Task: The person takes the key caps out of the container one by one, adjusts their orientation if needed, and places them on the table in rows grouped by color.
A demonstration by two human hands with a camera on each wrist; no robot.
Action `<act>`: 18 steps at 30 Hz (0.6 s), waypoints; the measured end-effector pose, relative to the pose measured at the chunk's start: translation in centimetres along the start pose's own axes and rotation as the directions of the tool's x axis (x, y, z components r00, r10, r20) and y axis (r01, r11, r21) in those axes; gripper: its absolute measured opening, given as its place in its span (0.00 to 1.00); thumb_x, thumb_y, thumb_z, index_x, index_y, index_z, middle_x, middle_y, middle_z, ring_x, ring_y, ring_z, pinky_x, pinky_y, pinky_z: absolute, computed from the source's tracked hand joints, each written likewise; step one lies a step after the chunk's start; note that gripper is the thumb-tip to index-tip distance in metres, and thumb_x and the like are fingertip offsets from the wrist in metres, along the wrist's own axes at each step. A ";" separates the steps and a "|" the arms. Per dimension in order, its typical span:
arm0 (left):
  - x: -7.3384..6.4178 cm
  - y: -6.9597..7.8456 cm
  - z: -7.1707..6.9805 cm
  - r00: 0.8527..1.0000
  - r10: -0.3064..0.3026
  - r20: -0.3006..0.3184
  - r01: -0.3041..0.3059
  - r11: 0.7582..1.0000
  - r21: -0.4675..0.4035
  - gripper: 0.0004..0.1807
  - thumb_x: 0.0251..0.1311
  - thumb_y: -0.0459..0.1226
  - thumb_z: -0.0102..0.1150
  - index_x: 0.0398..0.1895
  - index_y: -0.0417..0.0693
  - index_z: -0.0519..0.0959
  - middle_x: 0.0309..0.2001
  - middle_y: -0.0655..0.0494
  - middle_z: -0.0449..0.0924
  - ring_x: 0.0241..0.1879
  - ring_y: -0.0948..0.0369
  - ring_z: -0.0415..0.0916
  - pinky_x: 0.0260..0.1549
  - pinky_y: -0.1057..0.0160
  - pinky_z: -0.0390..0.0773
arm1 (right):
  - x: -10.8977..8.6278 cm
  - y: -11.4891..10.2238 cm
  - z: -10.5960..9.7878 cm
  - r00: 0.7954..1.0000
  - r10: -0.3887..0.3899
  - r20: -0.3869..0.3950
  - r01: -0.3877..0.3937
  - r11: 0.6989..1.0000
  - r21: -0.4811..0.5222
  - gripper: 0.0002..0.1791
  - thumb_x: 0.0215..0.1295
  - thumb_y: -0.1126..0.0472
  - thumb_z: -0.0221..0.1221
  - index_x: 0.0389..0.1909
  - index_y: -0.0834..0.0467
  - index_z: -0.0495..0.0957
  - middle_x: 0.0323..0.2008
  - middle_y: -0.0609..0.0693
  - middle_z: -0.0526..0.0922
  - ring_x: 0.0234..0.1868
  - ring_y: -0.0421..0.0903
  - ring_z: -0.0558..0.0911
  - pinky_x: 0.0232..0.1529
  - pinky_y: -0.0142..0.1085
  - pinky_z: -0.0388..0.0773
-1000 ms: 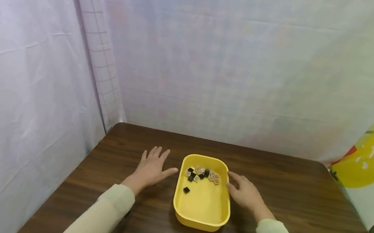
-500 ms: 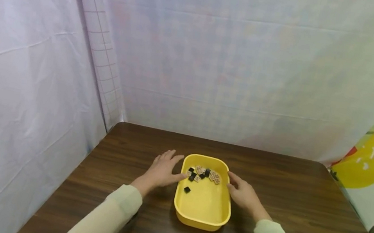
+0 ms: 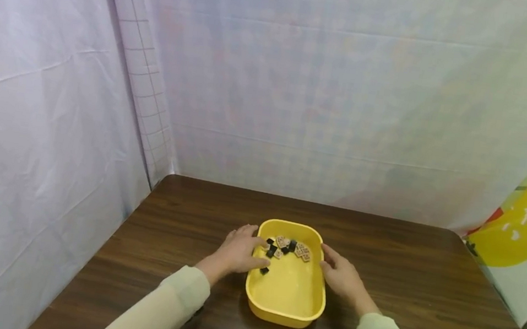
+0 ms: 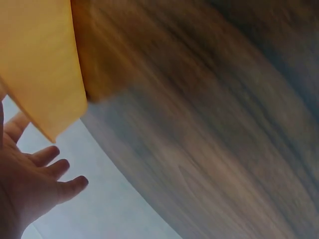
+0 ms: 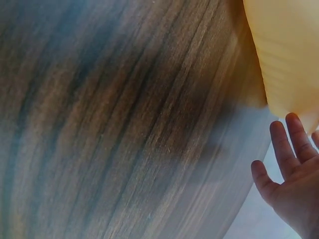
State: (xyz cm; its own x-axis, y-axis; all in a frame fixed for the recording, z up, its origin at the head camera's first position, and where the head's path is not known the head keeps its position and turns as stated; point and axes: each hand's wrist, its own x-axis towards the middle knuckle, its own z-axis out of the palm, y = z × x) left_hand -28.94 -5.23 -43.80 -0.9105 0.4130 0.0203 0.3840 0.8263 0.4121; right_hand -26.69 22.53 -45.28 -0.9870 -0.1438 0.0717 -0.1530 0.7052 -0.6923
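Observation:
A yellow plastic tray [image 3: 282, 318] stands on the brown table, with several small square tiles, some black and some light with markings, lying toward its far end. One black tile [image 3: 264, 271] lies apart near the left wall. My left hand [image 3: 237, 253] reaches over the tray's left rim, thumb and a fingertip above the tiles, fingers loosely bent; the left wrist view has its other fingers [image 4: 50, 169] spread outside the wall. At the right rim, my right hand [image 3: 343, 274] rests with fingertips against the edge; its fingers [image 5: 284, 149] look straight in the right wrist view.
The dark wood-grain table [image 3: 409, 272] extends around the tray on all sides. White curtains [image 3: 301, 108] hang behind it and to the left. A printed cloth with a yellow shape [image 3: 509, 236] hangs at the right edge.
My left hand has moved right from beside the tray to over its left rim, thumb and fingertip now inside. The right hand and the tray have stayed nearly still.

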 end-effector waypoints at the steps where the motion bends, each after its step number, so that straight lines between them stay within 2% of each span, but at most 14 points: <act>1: 0.0 0.1 0.1 1.000 0.001 0.000 -0.001 1.000 0.010 0.25 0.63 0.55 0.62 0.58 0.54 0.81 0.73 0.43 0.58 0.74 0.44 0.49 0.69 0.39 0.50 | 0.0 0.0 0.0 1.000 0.003 -0.003 -0.003 1.000 0.002 0.28 0.74 0.62 0.50 0.72 0.66 0.62 0.58 0.70 0.76 0.58 0.63 0.76 0.59 0.57 0.70; 4: 0.1 0.6 0.4 1.000 -0.017 0.005 0.017 0.999 0.041 0.23 0.62 0.55 0.63 0.55 0.55 0.83 0.71 0.42 0.61 0.73 0.43 0.53 0.68 0.39 0.53 | 0.0 -0.1 0.0 1.000 0.013 -0.007 -0.013 1.000 0.008 0.28 0.75 0.62 0.50 0.72 0.66 0.62 0.58 0.70 0.76 0.58 0.63 0.76 0.59 0.57 0.70; 7: 0.1 1.1 0.6 0.998 -0.061 0.020 0.060 0.997 0.046 0.22 0.60 0.54 0.65 0.52 0.55 0.84 0.69 0.42 0.64 0.71 0.43 0.56 0.66 0.37 0.55 | -0.1 -0.2 0.0 1.000 0.017 -0.010 -0.017 1.000 0.010 0.28 0.75 0.62 0.50 0.72 0.66 0.62 0.58 0.70 0.76 0.57 0.63 0.77 0.58 0.57 0.71; 11: 0.1 1.8 0.6 0.991 -0.127 0.033 0.125 0.991 0.035 0.21 0.57 0.53 0.67 0.50 0.54 0.85 0.60 0.45 0.72 0.62 0.45 0.65 0.61 0.37 0.62 | -0.2 -0.2 0.2 0.999 0.028 -0.015 -0.028 0.999 0.023 0.28 0.75 0.62 0.49 0.72 0.65 0.62 0.59 0.70 0.75 0.58 0.63 0.76 0.59 0.57 0.70; 15: 0.6 2.5 0.8 0.981 -0.191 0.014 0.190 0.979 0.074 0.13 0.53 0.51 0.71 0.34 0.55 0.87 0.46 0.49 0.74 0.50 0.47 0.69 0.53 0.40 0.68 | -0.3 -0.1 0.2 0.999 0.039 -0.022 -0.038 0.999 0.039 0.28 0.75 0.63 0.49 0.72 0.66 0.62 0.59 0.70 0.75 0.59 0.64 0.75 0.60 0.58 0.69; 18: 1.1 2.9 1.3 0.969 -0.247 -0.005 0.245 0.958 0.151 0.13 0.50 0.52 0.73 0.27 0.56 0.84 0.44 0.49 0.73 0.48 0.47 0.69 0.50 0.41 0.70 | -0.3 -0.2 0.3 0.999 0.044 -0.024 -0.043 0.998 0.053 0.28 0.75 0.63 0.49 0.72 0.65 0.62 0.59 0.70 0.74 0.59 0.64 0.75 0.60 0.58 0.69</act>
State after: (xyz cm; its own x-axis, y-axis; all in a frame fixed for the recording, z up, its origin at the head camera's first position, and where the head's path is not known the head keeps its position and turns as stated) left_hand -28.60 -1.90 -43.79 -0.9779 0.1942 -0.0774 0.1680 0.9504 0.2617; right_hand -26.31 22.20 -45.38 -0.9937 -0.0959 0.0579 -0.1076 0.6731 -0.7316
